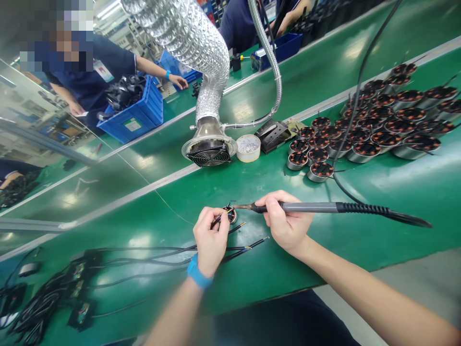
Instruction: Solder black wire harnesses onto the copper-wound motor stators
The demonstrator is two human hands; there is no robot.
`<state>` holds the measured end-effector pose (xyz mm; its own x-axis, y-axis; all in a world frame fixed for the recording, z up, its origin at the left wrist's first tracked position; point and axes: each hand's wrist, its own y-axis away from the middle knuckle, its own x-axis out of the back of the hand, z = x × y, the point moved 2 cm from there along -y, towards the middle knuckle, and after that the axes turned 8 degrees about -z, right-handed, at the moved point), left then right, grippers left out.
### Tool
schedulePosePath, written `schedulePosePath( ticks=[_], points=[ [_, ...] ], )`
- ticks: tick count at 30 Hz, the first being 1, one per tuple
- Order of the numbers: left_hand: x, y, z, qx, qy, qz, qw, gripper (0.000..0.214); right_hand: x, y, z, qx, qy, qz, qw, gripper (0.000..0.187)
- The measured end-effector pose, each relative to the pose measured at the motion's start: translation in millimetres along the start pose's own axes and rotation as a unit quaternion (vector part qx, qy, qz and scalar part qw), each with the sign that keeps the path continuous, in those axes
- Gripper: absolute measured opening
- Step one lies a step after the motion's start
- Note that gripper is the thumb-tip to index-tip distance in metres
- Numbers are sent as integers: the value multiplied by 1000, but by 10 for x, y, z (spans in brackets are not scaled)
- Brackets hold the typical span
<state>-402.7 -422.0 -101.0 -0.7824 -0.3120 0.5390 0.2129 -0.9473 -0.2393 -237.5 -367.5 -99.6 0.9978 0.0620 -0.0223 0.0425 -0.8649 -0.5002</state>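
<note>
In my right hand (288,218) is a soldering iron (311,207), held like a pen with its tip pointing left. The tip is at a small round motor stator (230,215) lying on the green bench. My left hand (212,235), with a blue band at the wrist, pinches a black cable (216,221) whose thin coloured wires reach the stator. Whether the tip touches a wire is too small to tell. More black cables (257,242) with bared coloured ends lie under and beside my left hand.
Behind the stator stand a fume extractor (209,151) on a foil duct, a white round tub (248,148) and a metal stand (275,136). Several stators (363,149) fill the right back. Circuit boards (81,283) and coiled cables lie left. Across the bench, a person (118,55) is beside a blue crate (139,115).
</note>
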Motion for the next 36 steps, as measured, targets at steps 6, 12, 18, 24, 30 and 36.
schedulePosePath(
  ticks=[6, 12, 18, 24, 30, 36],
  points=[
    [-5, 1, -18, 3, 4, 2, 1000, 14, -4, 4, 7, 4, 6, -6, 1000, 24],
    [-4, -7, 4, 4, 7, 2, 1000, 16, -44, -38, -100, 26, 109, -61, 992, 21],
    [-2, -13, -6, -6, 0, -5, 1000, 15, -152, -61, -34, 97, 116, -151, 977, 23],
    [11, -13, -11, -11, -5, -10, 1000, 14, -240, -40, 91, 108, 122, -234, 958, 45],
    [43, -10, 7, -29, -5, -15, 999, 16, -302, 17, 188, 108, 112, -287, 945, 53],
    [136, -36, 9, -66, -37, -77, 994, 8, -317, 12, 208, 121, 118, -281, 945, 48]
  ],
)
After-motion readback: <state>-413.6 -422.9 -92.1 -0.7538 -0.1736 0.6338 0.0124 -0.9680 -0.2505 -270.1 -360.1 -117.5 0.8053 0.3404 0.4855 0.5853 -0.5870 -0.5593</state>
